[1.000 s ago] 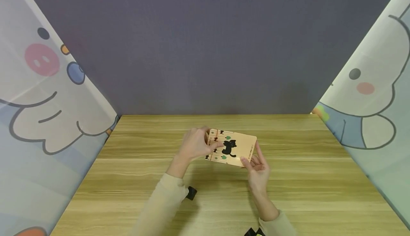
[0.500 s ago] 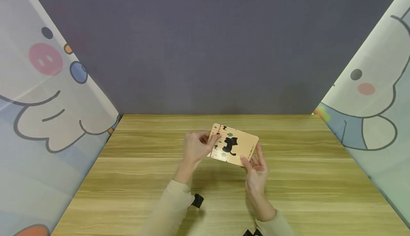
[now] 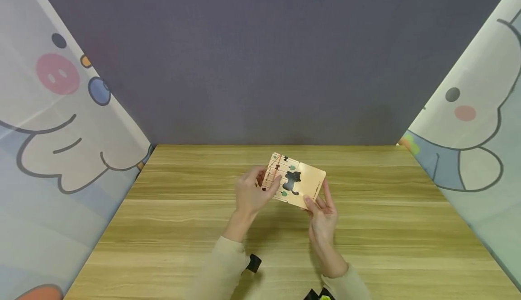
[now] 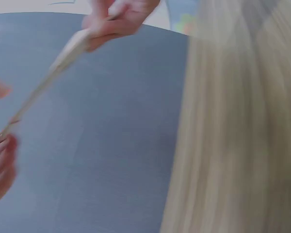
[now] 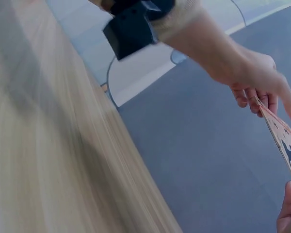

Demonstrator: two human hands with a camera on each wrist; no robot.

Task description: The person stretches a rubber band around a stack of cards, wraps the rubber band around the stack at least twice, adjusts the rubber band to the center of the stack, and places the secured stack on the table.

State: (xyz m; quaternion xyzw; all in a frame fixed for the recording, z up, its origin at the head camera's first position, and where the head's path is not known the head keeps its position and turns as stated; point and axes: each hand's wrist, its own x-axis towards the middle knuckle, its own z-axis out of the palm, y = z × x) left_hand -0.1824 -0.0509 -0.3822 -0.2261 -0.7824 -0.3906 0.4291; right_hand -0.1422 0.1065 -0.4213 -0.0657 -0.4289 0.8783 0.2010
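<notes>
A small cream notebook with a black cat on its cover is held tilted above the table. Its thin red elastic band spreads into two strands near the left end. My left hand has fingers curled at that end, by the band; in the right wrist view the left thumb stands off the cover. My right hand grips the opposite lower corner, thumb on the cover and fingers behind. The left wrist view shows the notebook nearly edge-on between both hands.
The wood-grain table lies below, with a dark grey wall behind it. Cartoon-printed curtains border both sides. A black wrist device shows at the left sleeve, another by the right sleeve.
My left hand has shifted slightly right and the notebook has tilted, its left end rising. The left thumb has moved off the cat picture, and the band, one straight line before, now splays out.
</notes>
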